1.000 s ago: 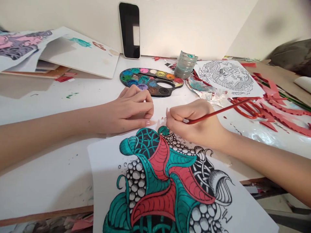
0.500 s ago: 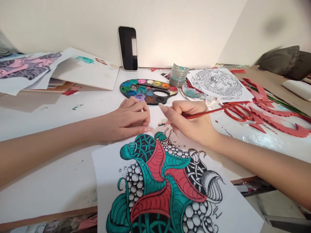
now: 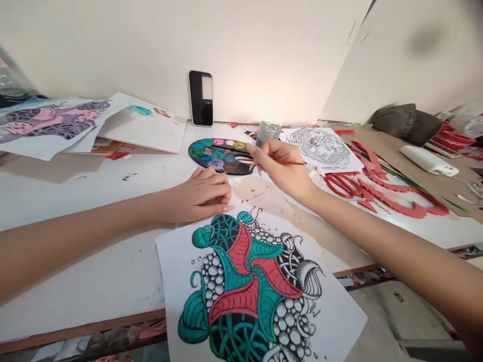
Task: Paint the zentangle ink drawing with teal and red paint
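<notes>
My right hand (image 3: 277, 166) is shut on a thin red-handled paintbrush (image 3: 290, 162), its tip hidden by my fingers close to the black paint palette (image 3: 236, 170). Round pans of many colours fill that palette. My left hand (image 3: 199, 193) rests on the white table (image 3: 94, 201) with curled fingers, holding nothing, just above a teal, red and black ink drawing on paper (image 3: 241, 286). A glass jar of cloudy water (image 3: 268, 132) stands behind the palette.
A phone (image 3: 200, 98) leans on the wall. To the right lie a dragon line drawing (image 3: 320, 148), red scissors (image 3: 341, 185) and red paper cut-offs (image 3: 400, 198). Loose painted sheets (image 3: 49, 125) lie at left. The table's wooden front edge (image 3: 86, 329) runs below.
My right hand has moved with the brush away from the drawing, up to the palette. The view has tilted upward, so everything sits lower in the frame. My left hand stays put.
</notes>
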Motion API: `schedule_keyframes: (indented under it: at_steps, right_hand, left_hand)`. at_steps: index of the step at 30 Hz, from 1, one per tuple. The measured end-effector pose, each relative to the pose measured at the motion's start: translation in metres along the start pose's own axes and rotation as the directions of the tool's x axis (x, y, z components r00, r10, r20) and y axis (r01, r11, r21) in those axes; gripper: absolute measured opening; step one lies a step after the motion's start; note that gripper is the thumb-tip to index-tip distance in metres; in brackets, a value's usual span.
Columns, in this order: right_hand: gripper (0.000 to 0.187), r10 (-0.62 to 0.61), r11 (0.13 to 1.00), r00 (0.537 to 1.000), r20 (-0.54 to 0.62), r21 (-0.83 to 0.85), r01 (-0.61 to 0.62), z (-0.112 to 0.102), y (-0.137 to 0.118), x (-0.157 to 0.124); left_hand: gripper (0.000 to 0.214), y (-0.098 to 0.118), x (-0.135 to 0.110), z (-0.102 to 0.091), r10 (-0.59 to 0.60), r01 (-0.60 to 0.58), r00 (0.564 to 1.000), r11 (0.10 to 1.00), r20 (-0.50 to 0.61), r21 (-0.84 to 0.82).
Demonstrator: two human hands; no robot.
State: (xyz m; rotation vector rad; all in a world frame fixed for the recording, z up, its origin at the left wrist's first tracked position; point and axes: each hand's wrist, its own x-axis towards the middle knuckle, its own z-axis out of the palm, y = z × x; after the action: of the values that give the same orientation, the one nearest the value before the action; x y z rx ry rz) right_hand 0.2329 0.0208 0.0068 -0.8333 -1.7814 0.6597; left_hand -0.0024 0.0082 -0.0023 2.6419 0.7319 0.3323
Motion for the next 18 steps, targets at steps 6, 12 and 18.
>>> schedule_keyframes:
  at_steps: [6,12,18]
  right_hand:
    - [0.053,0.13,0.984,0.967,0.219,-0.145,-0.099,0.023,0.021,0.062]
    - [0.053,0.235,0.945,0.956,0.179,-0.274,-0.181,0.049,0.029,0.097]
    - [0.052,0.229,0.966,0.957,0.176,-0.163,-0.201,0.046,0.035,0.099]
  left_hand:
    - [0.038,-0.002,0.002,-0.001,0.009,-0.009,1.0,1.0,0.024,-0.008]
    - [0.036,0.0,0.001,-0.002,-0.033,0.035,0.999,0.998,0.034,-0.042]
    - [0.034,-0.001,0.003,-0.003,0.003,-0.001,0.999,0.999,0.039,-0.039]
